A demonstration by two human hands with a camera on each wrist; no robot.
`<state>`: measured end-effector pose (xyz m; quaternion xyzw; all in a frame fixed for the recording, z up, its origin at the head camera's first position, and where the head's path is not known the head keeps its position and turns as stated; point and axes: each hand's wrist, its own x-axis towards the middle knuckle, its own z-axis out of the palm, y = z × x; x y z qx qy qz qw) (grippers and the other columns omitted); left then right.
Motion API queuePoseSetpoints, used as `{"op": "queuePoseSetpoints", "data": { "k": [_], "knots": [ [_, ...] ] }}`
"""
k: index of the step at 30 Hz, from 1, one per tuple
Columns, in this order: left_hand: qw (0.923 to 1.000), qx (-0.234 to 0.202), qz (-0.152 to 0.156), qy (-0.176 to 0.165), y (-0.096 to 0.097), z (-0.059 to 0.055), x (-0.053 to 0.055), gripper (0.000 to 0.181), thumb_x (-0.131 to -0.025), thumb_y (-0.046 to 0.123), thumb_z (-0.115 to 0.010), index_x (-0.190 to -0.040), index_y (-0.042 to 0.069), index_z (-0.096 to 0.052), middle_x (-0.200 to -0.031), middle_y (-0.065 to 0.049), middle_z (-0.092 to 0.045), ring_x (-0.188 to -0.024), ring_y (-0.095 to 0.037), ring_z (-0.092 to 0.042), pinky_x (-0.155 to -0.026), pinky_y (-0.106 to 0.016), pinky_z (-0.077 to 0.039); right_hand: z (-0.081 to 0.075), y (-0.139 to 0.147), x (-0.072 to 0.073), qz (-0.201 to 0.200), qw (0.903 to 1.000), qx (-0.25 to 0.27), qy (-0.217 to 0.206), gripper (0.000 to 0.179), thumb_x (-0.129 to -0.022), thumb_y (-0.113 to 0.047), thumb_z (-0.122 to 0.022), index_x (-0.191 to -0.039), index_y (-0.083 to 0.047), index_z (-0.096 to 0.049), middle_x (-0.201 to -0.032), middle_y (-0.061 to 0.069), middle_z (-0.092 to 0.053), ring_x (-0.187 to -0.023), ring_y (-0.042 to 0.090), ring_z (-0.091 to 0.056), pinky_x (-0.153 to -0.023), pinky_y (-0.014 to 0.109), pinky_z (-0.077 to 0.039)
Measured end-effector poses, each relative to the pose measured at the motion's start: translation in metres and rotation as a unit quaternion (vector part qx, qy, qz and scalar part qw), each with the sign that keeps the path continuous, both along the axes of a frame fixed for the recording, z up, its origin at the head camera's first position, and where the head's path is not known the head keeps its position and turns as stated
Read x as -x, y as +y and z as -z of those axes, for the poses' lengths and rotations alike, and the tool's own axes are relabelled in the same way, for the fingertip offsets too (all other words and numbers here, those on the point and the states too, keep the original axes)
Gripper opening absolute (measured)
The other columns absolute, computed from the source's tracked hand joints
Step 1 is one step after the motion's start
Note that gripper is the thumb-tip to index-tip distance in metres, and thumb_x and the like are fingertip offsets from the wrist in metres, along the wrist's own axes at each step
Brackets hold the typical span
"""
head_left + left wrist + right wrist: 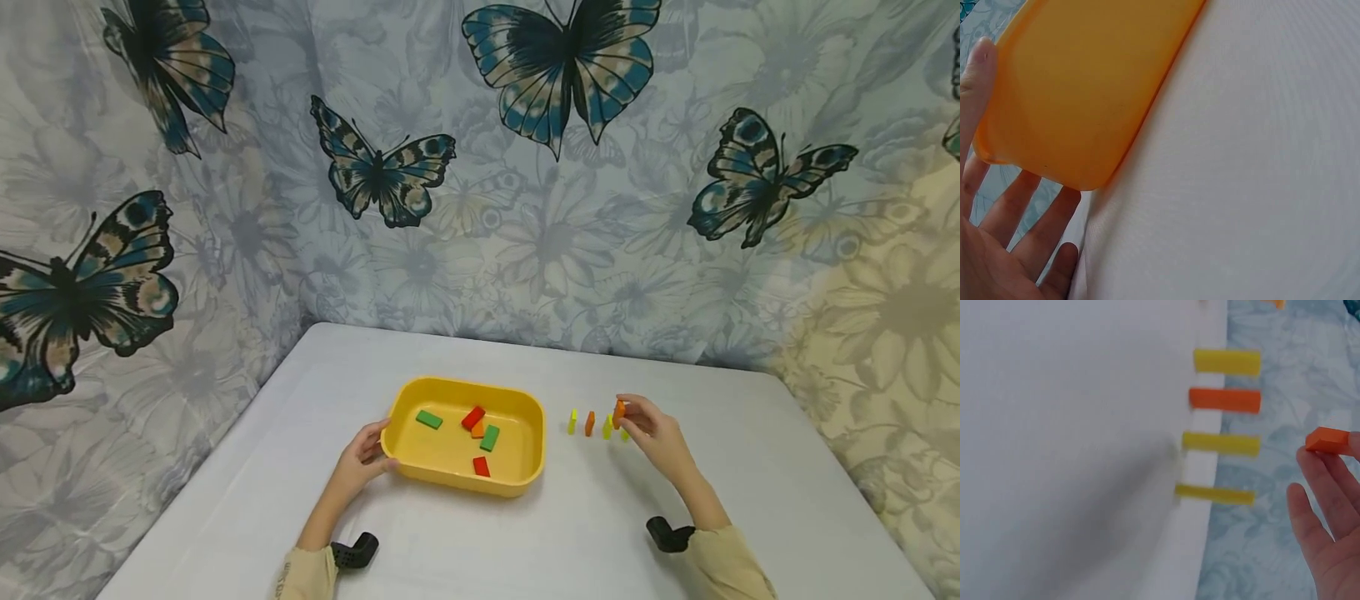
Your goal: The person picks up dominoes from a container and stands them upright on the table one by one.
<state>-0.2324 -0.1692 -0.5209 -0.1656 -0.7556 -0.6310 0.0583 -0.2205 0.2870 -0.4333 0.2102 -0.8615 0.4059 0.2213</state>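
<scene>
My left hand point(362, 457) holds the left end of a yellow plastic tray point(465, 482). In the left wrist view the thumb lies along one side of the tray point(1085, 94) and fingertips meet its end wall. Between thumb and fingers my right hand point(654, 435) pinches an orange block point(1330, 440), raised over the right end of a row of standing blocks. That row has a yellow block point(572, 422), an orange block point(589, 423) and two more yellow blocks; the rightmost point(1216, 494) is partly hidden by the hand in the head view.
Inside the tray lie green blocks point(429, 419), red blocks point(482, 467) and an orange block point(477, 430). A white-covered table point(450, 550) carries everything. Butterfly-patterned cloth point(555, 250) stands behind it. Black devices point(356, 552) sit at both wrists.
</scene>
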Motion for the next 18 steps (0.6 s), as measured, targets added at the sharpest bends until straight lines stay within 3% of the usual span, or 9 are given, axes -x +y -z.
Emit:
{"op": "queuePoseSetpoints", "data": {
  "k": [4, 9, 14, 18],
  "knots": [
    [1.0, -0.002, 0.006, 0.002, -0.002, -0.001, -0.002, 0.061, -0.073, 0.003, -0.072, -0.127, -0.001, -0.044, -0.124, -0.021, -0.049, -0.102, -0.03, -0.052, -0.085, -0.03, -0.043, 0.019, 0.021, 0.008, 0.041, 0.9991, 0.006, 0.007, 0.036, -0.076, 0.017, -0.061, -0.11, 0.007, -0.055, -0.09, 0.02, -0.061, -0.079, 0.019, -0.061, -0.067, 0.008, -0.043],
    [0.9999, 0.0, 0.015, -0.002, -0.004, -0.016, -0.01, 0.061, -0.073, -0.002, -0.071, -0.127, -0.006, -0.042, -0.123, -0.025, -0.047, -0.103, -0.038, -0.05, -0.085, -0.036, -0.043, 0.034, 0.035, 0.012, 0.067, 0.9977, -0.006, -0.001, 0.035, -0.076, 0.016, -0.06, -0.11, 0.009, -0.054, -0.095, 0.023, -0.059, -0.081, 0.03, -0.059, -0.067, 0.007, -0.042],
    [0.9998, 0.001, 0.019, -0.005, -0.001, -0.027, -0.014, 0.061, -0.074, -0.004, -0.07, -0.127, -0.01, -0.04, -0.123, -0.029, -0.045, -0.102, -0.044, -0.048, -0.086, -0.048, -0.039, 0.038, 0.044, 0.019, 0.088, 0.9957, -0.016, -0.027, 0.033, -0.08, 0.012, -0.058, -0.112, 0.009, -0.052, -0.099, 0.024, -0.058, -0.084, 0.035, -0.057, -0.068, 0.005, -0.039],
    [0.9997, 0.005, 0.022, -0.008, 0.001, -0.025, -0.011, 0.062, -0.074, -0.002, -0.07, -0.127, -0.01, -0.039, -0.124, -0.028, -0.045, -0.104, -0.043, -0.047, -0.087, -0.051, -0.037, 0.04, 0.047, 0.02, 0.086, 0.9933, -0.047, -0.062, 0.032, -0.081, 0.013, -0.056, -0.113, 0.01, -0.049, -0.097, 0.026, -0.057, -0.086, 0.038, -0.056, -0.073, 0.026, -0.048]
  ]
}}
